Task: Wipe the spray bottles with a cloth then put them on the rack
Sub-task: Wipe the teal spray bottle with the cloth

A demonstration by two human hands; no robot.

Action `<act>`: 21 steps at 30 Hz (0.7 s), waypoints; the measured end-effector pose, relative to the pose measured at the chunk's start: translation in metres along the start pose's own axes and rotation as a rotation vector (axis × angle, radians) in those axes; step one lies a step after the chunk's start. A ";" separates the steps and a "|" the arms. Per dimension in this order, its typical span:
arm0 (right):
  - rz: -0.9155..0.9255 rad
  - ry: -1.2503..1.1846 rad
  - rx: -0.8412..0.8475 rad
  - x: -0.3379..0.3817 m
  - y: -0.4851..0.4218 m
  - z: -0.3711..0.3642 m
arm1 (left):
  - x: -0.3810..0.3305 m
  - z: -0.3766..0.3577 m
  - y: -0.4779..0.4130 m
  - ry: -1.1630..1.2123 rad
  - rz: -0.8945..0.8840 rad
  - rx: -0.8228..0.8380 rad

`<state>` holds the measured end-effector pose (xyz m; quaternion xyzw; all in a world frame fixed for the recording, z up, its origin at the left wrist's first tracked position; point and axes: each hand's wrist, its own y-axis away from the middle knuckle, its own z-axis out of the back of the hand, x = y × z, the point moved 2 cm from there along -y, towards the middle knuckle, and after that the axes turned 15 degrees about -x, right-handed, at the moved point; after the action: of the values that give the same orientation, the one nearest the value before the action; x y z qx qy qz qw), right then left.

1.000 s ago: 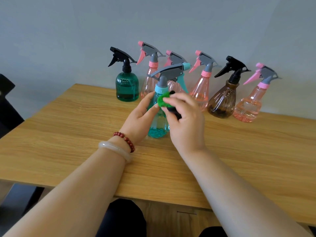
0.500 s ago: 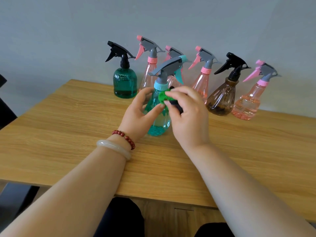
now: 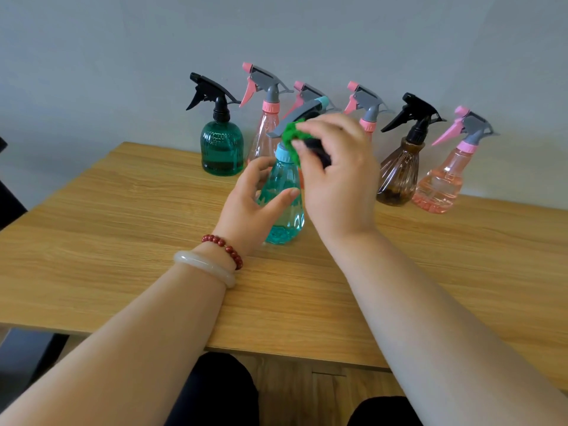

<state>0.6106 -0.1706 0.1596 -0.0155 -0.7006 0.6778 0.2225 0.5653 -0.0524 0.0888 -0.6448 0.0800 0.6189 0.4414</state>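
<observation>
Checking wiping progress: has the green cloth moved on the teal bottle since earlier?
Yes: the green cloth rose along the teal bottle, from below its blue collar to its grey trigger.

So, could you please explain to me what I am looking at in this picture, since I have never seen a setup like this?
There is no machine here: a person works with bare hands, and the one camera sits on their head, looking forward and down, so the arms reach in from the bottom. The left hand holds a teal spray bottle upright on the wooden table. The right hand pinches a green cloth against the bottle's neck, below the trigger head. Along the wall behind stand a dark green bottle, a brown bottle and several pink bottles. No rack shows in view.
</observation>
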 end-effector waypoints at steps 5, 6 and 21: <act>-0.006 0.026 0.107 -0.002 0.018 0.001 | -0.001 0.002 0.000 0.018 0.011 0.007; -0.012 0.034 0.134 -0.002 0.016 0.003 | -0.001 0.001 0.001 0.016 0.012 0.007; -0.047 0.038 0.246 -0.016 0.030 0.014 | 0.006 0.005 0.004 0.125 0.025 0.057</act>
<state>0.6116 -0.1865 0.1265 0.0153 -0.6081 0.7527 0.2517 0.5607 -0.0483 0.0824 -0.6681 0.1331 0.5805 0.4459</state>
